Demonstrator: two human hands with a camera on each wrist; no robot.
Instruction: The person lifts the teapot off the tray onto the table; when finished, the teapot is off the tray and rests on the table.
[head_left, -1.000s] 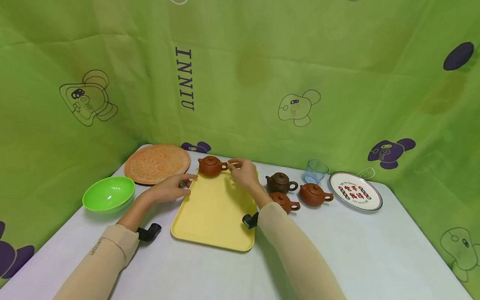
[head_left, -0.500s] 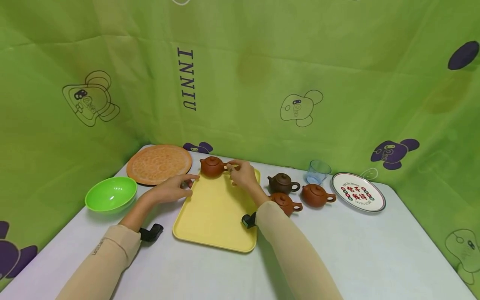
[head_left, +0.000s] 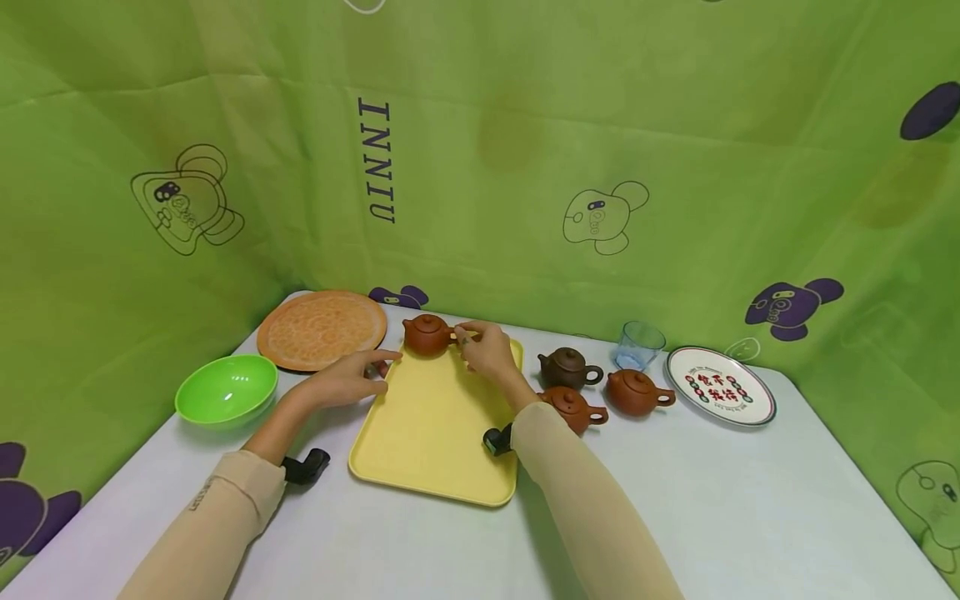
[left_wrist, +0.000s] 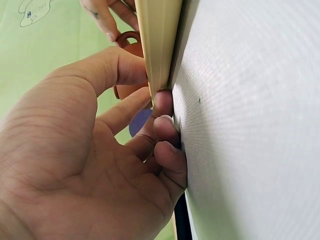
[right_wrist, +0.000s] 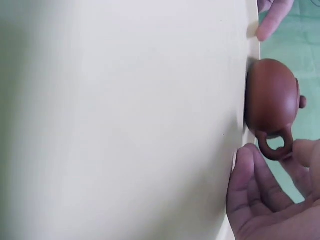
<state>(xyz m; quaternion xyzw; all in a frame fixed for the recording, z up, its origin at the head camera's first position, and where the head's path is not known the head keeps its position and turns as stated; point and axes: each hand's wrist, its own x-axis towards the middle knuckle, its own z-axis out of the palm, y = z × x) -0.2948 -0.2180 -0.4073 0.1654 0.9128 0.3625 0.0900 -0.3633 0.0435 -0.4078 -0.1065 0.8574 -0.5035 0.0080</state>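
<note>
A yellow tray [head_left: 435, 425] lies in the middle of the white table [head_left: 750, 500]. A reddish-brown teapot [head_left: 427, 335] stands at the tray's far left corner. My right hand [head_left: 463, 335] reaches over the tray, thumb and forefinger pinching the pot's loop handle [right_wrist: 275, 144]; the right wrist view shows the teapot [right_wrist: 272, 102] at the tray's rim. My left hand [head_left: 378, 371] grips the tray's left edge, thumb on top and fingers curled underneath, as the left wrist view shows of the hand [left_wrist: 152, 90] and tray edge [left_wrist: 157, 40].
A green bowl [head_left: 227, 389] and an orange round plate [head_left: 322, 328] sit left of the tray. To its right are a dark brown teapot [head_left: 566, 367], two reddish teapots [head_left: 572, 406] [head_left: 636, 390], a clear blue glass [head_left: 636, 343] and a patterned white plate [head_left: 720, 385]. Green cloth walls surround the table.
Both hands stay where they were, the left on the tray edge and the right at the teapot's handle. Only the view has shifted slightly.
</note>
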